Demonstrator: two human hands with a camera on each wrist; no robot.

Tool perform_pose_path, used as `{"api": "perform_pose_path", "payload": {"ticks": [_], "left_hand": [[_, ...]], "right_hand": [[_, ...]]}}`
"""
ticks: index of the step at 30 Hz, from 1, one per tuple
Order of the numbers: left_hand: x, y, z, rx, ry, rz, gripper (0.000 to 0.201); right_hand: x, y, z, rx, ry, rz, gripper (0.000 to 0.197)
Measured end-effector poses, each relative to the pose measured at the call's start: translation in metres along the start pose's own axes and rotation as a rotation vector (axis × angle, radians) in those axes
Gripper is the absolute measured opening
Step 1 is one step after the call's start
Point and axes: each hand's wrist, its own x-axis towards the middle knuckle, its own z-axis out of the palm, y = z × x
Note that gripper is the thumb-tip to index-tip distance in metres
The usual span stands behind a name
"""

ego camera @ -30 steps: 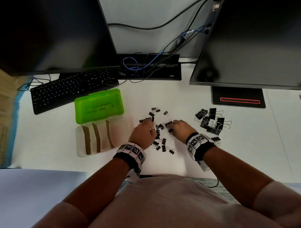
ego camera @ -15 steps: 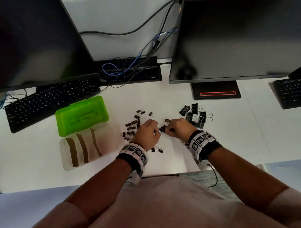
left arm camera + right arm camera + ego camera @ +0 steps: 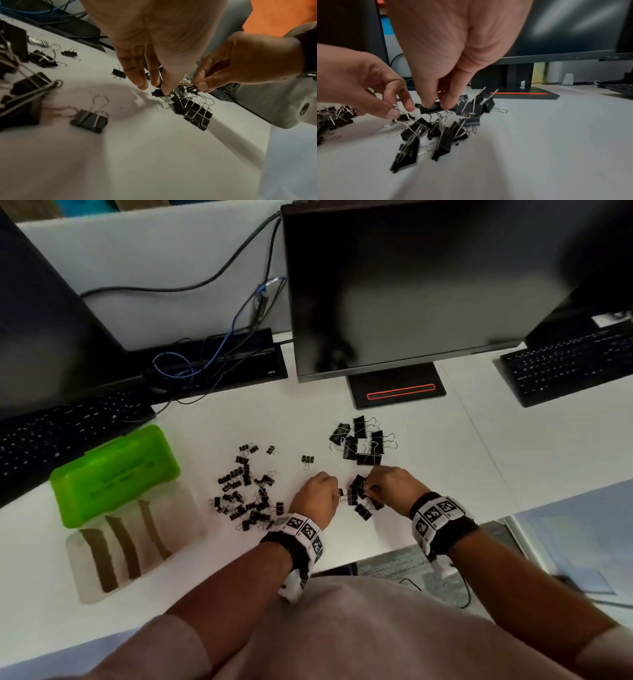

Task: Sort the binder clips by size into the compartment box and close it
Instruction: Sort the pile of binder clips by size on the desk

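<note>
My left hand [image 3: 313, 497] pinches the wire handle of a small clip [image 3: 403, 117] just beside the middle heap [image 3: 363, 497] on the desk [image 3: 445, 474]. My right hand [image 3: 390, 487] pinches a medium clip [image 3: 430, 108] lifted off that heap. Small clips [image 3: 246, 494] lie to the left, large clips [image 3: 361, 443] farther back. The compartment box [image 3: 133, 542] stands open at far left (green lid [image 3: 113, 474] raised), well apart from the clips.

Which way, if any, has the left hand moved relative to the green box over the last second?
Yes. The left hand has shifted right, away from the green box lid and closer to the pile of large clips.
</note>
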Motion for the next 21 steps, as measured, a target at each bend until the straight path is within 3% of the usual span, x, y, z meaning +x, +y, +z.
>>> {"api": "perform_pose_path", "payload": {"ticks": [8,12,16,21], "left_hand": [[0.007,0.001,0.012,-0.147,0.026,-0.046,0.006],[0.002,-0.004,0.015,-0.202,-0.030,-0.089,0.036],[-0.002,-0.006,0.010,-0.216,-0.046,-0.149,0.048],[-0.002,-0.007,0.013,-0.174,-0.069,-0.093,0.018]], "right_hand": [[0.013,0.000,-0.005,-0.051,-0.065,-0.026,0.011],[0.025,-0.005,-0.006,-0.079,-0.080,-0.048,0.014],[0.035,-0.008,-0.006,-0.084,-0.098,-0.062,0.015],[0.040,-0.009,-0.001,-0.117,-0.173,-0.071,0.017]]}}
